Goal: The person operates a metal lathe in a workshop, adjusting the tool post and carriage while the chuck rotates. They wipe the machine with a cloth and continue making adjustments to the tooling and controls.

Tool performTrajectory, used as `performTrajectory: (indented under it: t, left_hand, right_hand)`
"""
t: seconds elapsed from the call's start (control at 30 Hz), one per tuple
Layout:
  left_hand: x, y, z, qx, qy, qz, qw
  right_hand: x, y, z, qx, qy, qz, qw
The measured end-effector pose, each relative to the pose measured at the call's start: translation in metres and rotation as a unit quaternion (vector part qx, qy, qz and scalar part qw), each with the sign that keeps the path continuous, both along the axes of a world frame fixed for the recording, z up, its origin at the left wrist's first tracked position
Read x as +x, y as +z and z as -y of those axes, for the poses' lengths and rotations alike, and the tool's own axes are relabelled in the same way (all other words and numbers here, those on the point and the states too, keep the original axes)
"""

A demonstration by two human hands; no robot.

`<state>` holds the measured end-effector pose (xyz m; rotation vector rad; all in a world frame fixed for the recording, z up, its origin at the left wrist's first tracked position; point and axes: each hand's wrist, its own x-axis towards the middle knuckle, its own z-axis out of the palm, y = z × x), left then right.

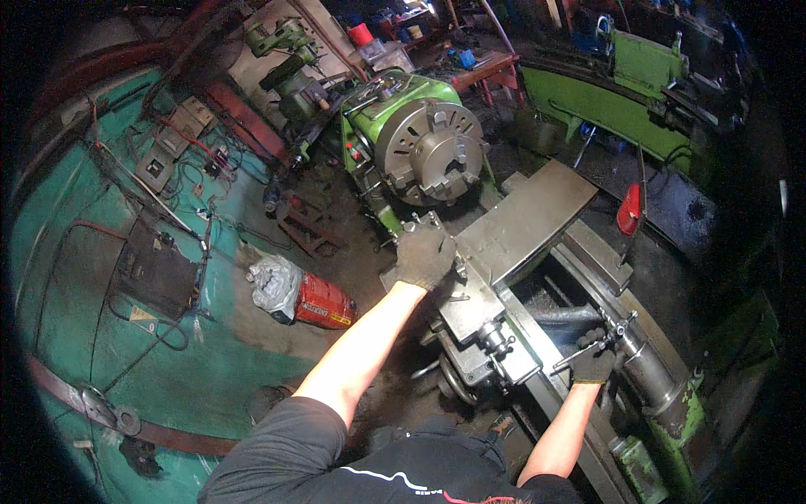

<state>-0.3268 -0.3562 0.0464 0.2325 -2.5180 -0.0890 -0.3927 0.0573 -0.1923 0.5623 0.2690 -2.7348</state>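
Both my hands wear dark grey work gloves. My left hand is closed over the tool post on the lathe's carriage, hiding most of it; a few bolt heads show past the fingers. Beyond it stands the lathe chuck, grey and round, with stepped jaws and nothing seen clamped in them. Out to the right, my right hand is closed around a slim metal bar with a crosspiece, like a T-handled key. That hand is beside the cylindrical steel tailstock; its fingertips are partly hidden.
A flat steel plate spans the lathe bed. Handwheels jut from the carriage's near side. Left on the floor are a red canister with grey plastic and loose cables. Another green machine and a red bench stand behind.
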Motion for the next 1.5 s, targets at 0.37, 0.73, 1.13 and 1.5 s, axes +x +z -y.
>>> performTrajectory:
  t: [0.37, 0.73, 1.13, 1.5]
  left_hand:
    - [-0.003, 0.039, -0.096, -0.050, -0.079, 0.114, 0.989]
    - [-0.113, -0.164, -0.277, 0.355, -0.222, 0.466, 0.780]
    - [-0.149, -0.237, -0.338, 0.402, -0.351, 0.372, 0.760]
    - [-0.147, -0.272, -0.363, 0.404, -0.366, 0.293, 0.786]
  right_hand:
    - [0.049, -0.041, 0.015, 0.040, 0.043, -0.129, 0.990]
    - [0.058, 0.004, 0.028, -0.005, 0.114, 0.017, 0.993]
    - [0.057, -0.109, -0.005, 0.475, 0.161, -0.306, 0.809]
    - [0.042, -0.101, -0.015, 0.467, 0.202, -0.265, 0.819]
